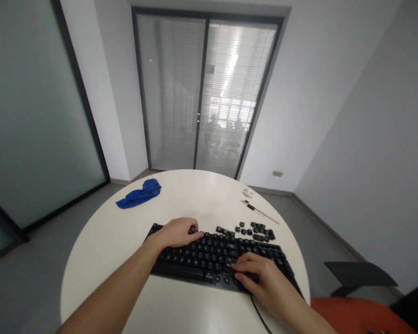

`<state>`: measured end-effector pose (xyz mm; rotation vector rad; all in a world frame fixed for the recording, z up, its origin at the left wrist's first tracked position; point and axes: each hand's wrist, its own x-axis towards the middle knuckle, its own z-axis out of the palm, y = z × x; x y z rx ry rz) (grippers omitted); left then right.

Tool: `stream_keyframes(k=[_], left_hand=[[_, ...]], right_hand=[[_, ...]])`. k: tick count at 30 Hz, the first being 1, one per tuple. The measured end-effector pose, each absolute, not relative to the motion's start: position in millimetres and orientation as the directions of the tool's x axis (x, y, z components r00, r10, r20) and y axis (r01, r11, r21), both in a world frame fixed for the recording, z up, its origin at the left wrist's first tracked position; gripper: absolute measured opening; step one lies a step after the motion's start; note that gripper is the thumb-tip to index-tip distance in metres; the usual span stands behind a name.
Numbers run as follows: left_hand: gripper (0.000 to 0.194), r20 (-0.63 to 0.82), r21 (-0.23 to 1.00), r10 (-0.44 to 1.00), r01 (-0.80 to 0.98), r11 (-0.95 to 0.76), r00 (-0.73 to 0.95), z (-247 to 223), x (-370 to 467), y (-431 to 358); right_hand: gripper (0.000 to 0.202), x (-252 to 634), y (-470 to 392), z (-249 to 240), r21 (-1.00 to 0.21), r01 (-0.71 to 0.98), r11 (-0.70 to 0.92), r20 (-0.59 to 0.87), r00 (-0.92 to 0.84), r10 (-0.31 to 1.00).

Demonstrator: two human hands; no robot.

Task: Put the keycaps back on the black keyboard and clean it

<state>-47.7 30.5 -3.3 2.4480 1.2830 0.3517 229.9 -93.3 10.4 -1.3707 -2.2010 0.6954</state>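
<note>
"Where's the keyboard (211,256)?"
"Lower middle of the frame, on the round table (107,260). Its long axis runs left to right, dipping slightly toward the lower right."
"And the hands?"
"The left hand (179,232) lies over its upper left part, fingers curled; I can't tell whether it grips or only rests. The right hand (259,274) comes in from the lower right, thumb and forefinger tips close together at the keys. Whether they pinch one, I can't tell."
"Which is nearer the keys right of centre?"
"The right: they lie just left of its fingertips."
"Anything beyond?"
"Loose keycaps (259,237), above the keyboard's right half in the frame, up from the right hand."
</note>
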Motion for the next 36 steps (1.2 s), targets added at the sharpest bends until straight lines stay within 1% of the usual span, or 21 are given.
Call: stream_keyframes(k=[9, 18, 24, 28, 36], left_hand=[[0.043, 0.049, 0.42, 0.83, 0.742, -0.522, 0.556, -3.7, -47.6, 30.5], [0.044, 0.047, 0.426, 0.831, 0.741, -0.519, 0.554, -2.5, -47.5, 30.1], [0.043, 0.059, 0.422, 0.825, 0.735, -0.531, 0.562, -3.8, -47.8, 30.3], [0.043, 0.063, 0.425, 0.824, 0.732, -0.533, 0.563, -5.9, -48.7, 31.2], [0.043, 0.069, 0.422, 0.824, 0.732, -0.535, 0.563, -5.1, -48.4, 31.1]], right_hand=[[0.027, 230.4, -91.6, 10.7, -0.561, 0.701, 0.44, 0.126, -0.454, 0.882], [0.028, 228.3, -86.9, 13.4, -0.538, 0.704, 0.464, 0.13, -0.474, 0.871], [0.026, 230.5, -85.9, 14.6, -0.512, 0.714, 0.478, 0.138, -0.48, 0.866], [0.024, 231.0, -84.6, 14.2, -0.521, 0.701, 0.488, 0.151, -0.487, 0.86], [0.024, 227.3, -84.8, 11.7, -0.495, 0.698, 0.518, 0.167, -0.509, 0.845]])
